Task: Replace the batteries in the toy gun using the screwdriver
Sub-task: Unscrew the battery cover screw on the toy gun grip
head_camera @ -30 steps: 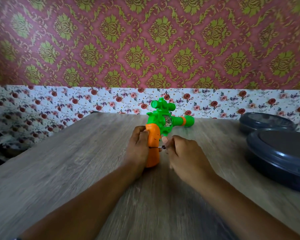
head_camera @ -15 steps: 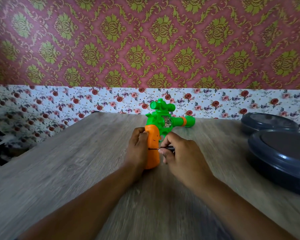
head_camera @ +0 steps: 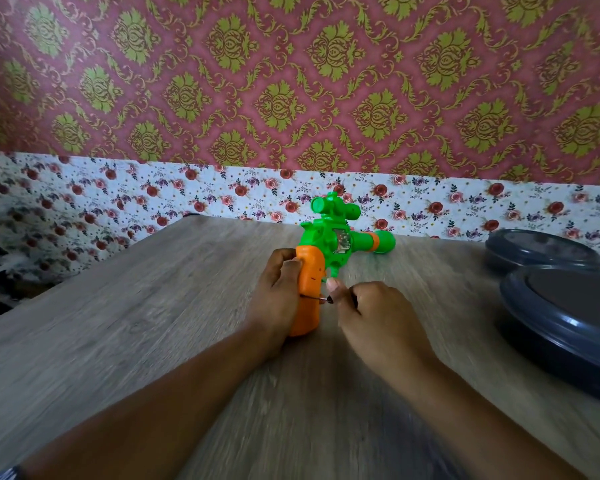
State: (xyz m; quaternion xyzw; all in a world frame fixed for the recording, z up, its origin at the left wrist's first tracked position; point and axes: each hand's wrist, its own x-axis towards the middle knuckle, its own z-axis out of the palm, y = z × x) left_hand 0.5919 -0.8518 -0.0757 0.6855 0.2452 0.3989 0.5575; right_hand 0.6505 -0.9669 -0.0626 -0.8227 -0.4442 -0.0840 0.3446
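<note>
Orange plastic fills my left hand (head_camera: 277,293): my fingers are curled round the grip of the toy gun (head_camera: 326,254), holding it steady on the wooden table (head_camera: 125,341). The gun lies near the middle of the table, its green body and scope pointing away from me, its barrel off to the right.

My right hand (head_camera: 371,315) has its fingers closed round a small screwdriver (head_camera: 321,298), thumb stretched forward along it. The thin metal shaft runs level to the left, and its tip meets the side of the orange grip.

I judge that I am working the screw of the battery cover, an early step; no batteries show, and I cannot tell whether the screw has loosened. The next move calls for keeping the tip seated squarely, pressing inward while I twist, with my left hand bracing against the push.

Two dark round lidded containers (head_camera: 568,306) sit at the table's right edge.
</note>
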